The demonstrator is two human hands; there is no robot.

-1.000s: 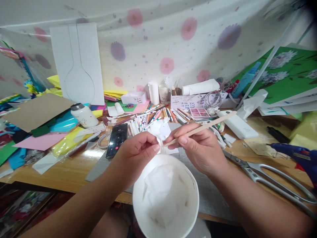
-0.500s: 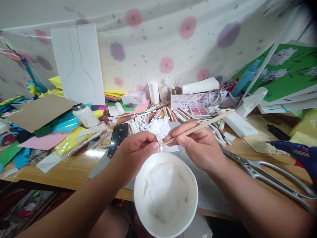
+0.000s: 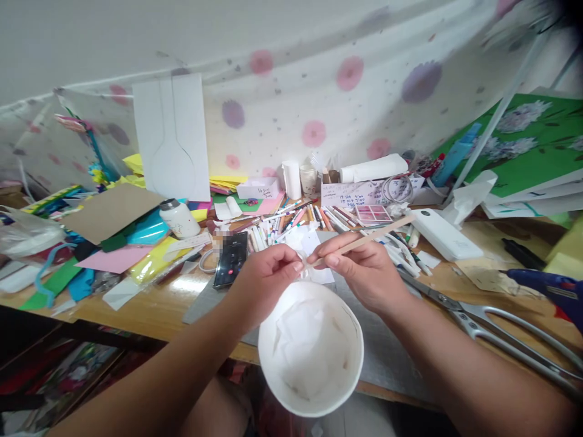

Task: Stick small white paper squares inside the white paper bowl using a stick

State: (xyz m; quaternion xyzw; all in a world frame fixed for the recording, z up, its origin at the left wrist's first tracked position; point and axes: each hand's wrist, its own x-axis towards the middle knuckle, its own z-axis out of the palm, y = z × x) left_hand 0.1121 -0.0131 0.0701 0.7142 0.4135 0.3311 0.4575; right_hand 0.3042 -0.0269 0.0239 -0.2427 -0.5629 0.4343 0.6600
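A white paper cup [image 3: 310,349] with white paper lining inside sits just below both hands, its mouth facing me. My left hand [image 3: 266,279] pinches a small piece of white paper at the cup's far rim, fingers closed. My right hand [image 3: 364,270] grips a thin wooden stick [image 3: 364,240] that slants up to the right, its near tip meeting the pinched paper.
Big metal scissors [image 3: 501,331] and a blue glue gun [image 3: 551,288] lie at the right. A black phone [image 3: 231,260], a heap of markers [image 3: 291,220], a white bottle [image 3: 180,218], coloured paper [image 3: 118,258] and a grey cutting mat [image 3: 387,358] cover the wooden table.
The view has swung up and left, so everything sits a little further right and lower. Both hands keep their grips at the cup's rim; the cup appears slightly smaller.
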